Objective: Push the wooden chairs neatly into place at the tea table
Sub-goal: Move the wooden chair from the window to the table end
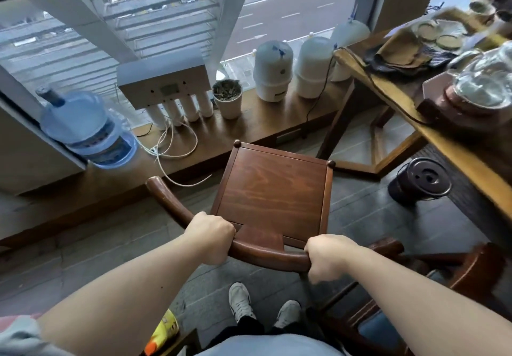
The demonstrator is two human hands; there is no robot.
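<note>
A dark wooden chair with a square seat and a curved back rail stands in front of me, its seat facing the window. My left hand is closed around the left part of the back rail. My right hand is closed around the right part of the same rail. The tea table runs along the right side, its light wooden edge to the right of the chair and apart from it. Part of a second wooden chair shows at the lower right, close to the first chair's rail end.
A low wooden window ledge carries a blue water bottle, a white filter unit, a potted plant and white tanks. Loose cables trail off it. A dark round bucket stands on the floor under the table edge. Glass teaware sits on the table.
</note>
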